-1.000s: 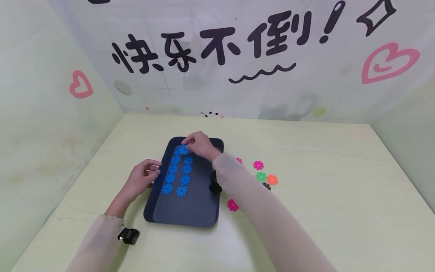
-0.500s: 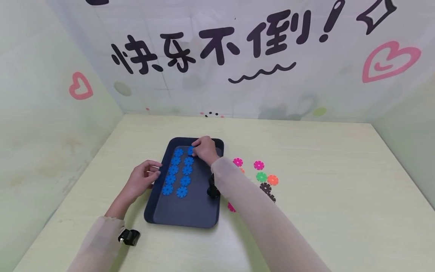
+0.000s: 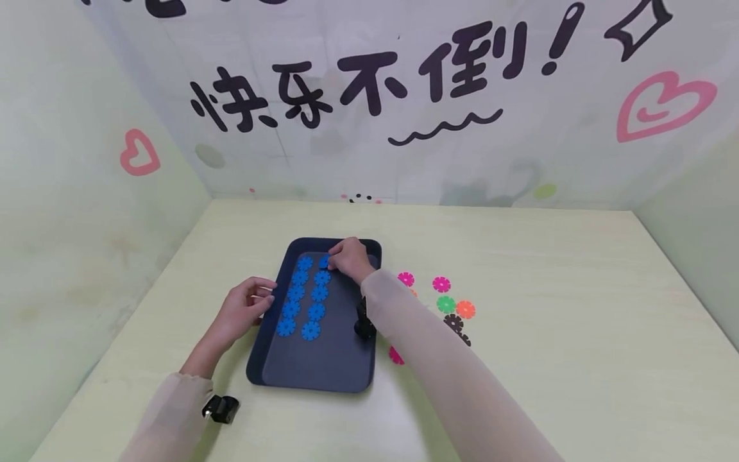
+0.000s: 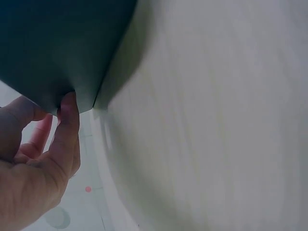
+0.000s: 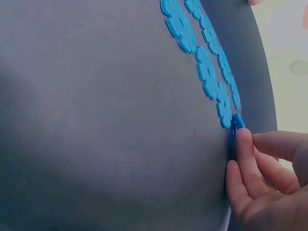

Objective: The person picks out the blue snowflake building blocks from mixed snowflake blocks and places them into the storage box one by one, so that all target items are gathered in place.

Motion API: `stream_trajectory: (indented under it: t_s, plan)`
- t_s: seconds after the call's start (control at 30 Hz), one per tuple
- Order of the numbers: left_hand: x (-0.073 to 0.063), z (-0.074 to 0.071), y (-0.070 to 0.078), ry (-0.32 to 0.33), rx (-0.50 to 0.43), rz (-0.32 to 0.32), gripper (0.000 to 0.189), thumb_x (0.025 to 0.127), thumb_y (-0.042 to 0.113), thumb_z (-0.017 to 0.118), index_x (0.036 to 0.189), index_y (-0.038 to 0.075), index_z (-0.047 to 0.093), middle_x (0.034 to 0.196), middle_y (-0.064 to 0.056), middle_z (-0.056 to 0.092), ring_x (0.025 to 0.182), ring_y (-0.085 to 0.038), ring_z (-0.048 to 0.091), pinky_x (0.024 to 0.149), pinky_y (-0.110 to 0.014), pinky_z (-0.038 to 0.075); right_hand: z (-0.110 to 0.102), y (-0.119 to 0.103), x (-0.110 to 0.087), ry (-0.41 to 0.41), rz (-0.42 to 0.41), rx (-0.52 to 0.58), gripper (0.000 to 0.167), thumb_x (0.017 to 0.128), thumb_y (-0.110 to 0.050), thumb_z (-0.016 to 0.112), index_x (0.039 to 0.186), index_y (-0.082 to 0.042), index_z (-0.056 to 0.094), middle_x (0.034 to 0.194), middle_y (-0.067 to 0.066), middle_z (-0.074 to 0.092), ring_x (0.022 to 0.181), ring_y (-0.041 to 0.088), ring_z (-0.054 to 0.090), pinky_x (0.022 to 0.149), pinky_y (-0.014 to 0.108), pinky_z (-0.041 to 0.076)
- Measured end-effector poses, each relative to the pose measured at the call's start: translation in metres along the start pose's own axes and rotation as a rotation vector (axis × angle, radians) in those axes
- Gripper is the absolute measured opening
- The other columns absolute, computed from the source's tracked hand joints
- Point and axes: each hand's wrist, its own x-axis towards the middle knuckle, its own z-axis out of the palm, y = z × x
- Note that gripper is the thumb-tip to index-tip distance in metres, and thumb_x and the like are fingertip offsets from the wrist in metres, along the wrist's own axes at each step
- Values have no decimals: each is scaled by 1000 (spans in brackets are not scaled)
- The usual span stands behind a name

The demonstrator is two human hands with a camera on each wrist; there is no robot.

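Note:
My right hand (image 3: 351, 260) is over the far end of the dark tray (image 3: 317, 375), pinching a blue snowflake disc (image 5: 239, 121) between thumb and fingertips, low at the tray floor. Most of this disc is hidden by the fingers. Blue snowflake discs (image 3: 296, 292) lie flat in two columns along the tray's left side, and the held one is at the far end of the right column. My left hand (image 3: 242, 308) grips the tray's left rim; in the left wrist view a fingertip (image 4: 70, 103) presses the outer wall.
Right of the tray, loose discs lie on the table: pink (image 3: 441, 284), green (image 3: 446, 304), orange (image 3: 465, 309) and dark (image 3: 453, 322). My right sleeve (image 3: 427, 346) covers part of that group. A printed wall (image 3: 369, 160) stands behind the table.
My right hand has carried the blue disc rightward, from the far end of the left column to that of the right column. The left hand has stayed at the rim.

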Motion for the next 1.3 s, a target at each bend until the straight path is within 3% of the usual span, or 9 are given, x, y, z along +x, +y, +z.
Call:
stream_trajectory:
  t_s: [0.27, 0.43, 0.53, 0.67, 0.8, 1.03, 1.3]
  plan:
    - [-2, 2, -3, 15, 1, 2, 25, 92, 7, 52, 117, 0, 51, 101, -21, 56, 78, -23, 56, 58, -33, 50, 1, -2, -4, 8, -3, -32, 18, 84, -4, 60, 98, 3, 70, 83, 11, 69, 81, 20, 63, 77, 31, 49]
    - [-4, 3, -3, -3, -14, -5, 26, 92, 5, 52, 117, -1, 50, 100, -21, 55, 76, -22, 56, 57, -33, 50, -5, -6, -8, 7, -86, -65, 24, 87, -6, 56, 108, 0, 67, 100, 11, 67, 85, 22, 61, 68, 28, 48]
    - [-3, -1, 1, -28, -13, 10, 27, 92, 5, 52, 118, -3, 49, 100, -21, 55, 78, -22, 57, 58, -34, 51, -18, -19, -12, -6, -156, -94, 25, 89, -8, 54, 111, -2, 65, 108, 10, 63, 92, 22, 58, 71, 30, 48]
    - [-2, -9, 7, -84, -5, 35, 29, 92, 7, 53, 117, -5, 48, 101, -23, 55, 80, -25, 58, 58, -37, 53, -53, -34, -24, -26, -243, -169, 25, 90, -12, 54, 111, -4, 65, 112, 8, 61, 100, 21, 56, 79, 32, 47]
    - [2, -18, 10, -94, 3, 47, 31, 91, 8, 55, 117, -8, 48, 101, -24, 55, 82, -30, 58, 58, -38, 53, -97, -31, -43, -31, -266, -217, 26, 91, -15, 55, 113, -4, 64, 113, 10, 60, 107, 23, 53, 80, 34, 47]
    - [19, -35, 16, -58, 37, 60, 38, 94, 13, 50, 123, -10, 43, 109, -30, 50, 98, -44, 52, 63, -35, 53, -181, 13, -82, 6, -191, -222, 29, 92, -17, 55, 117, -4, 60, 112, 13, 59, 96, 27, 57, 80, 41, 47]
    - [44, -52, 28, -11, 110, 116, 45, 97, 23, 43, 129, -8, 39, 118, -28, 45, 106, -43, 47, 74, -34, 51, -278, 56, -121, 62, -138, -321, 40, 95, -24, 49, 127, 2, 51, 116, 22, 55, 100, 35, 53, 77, 37, 44]
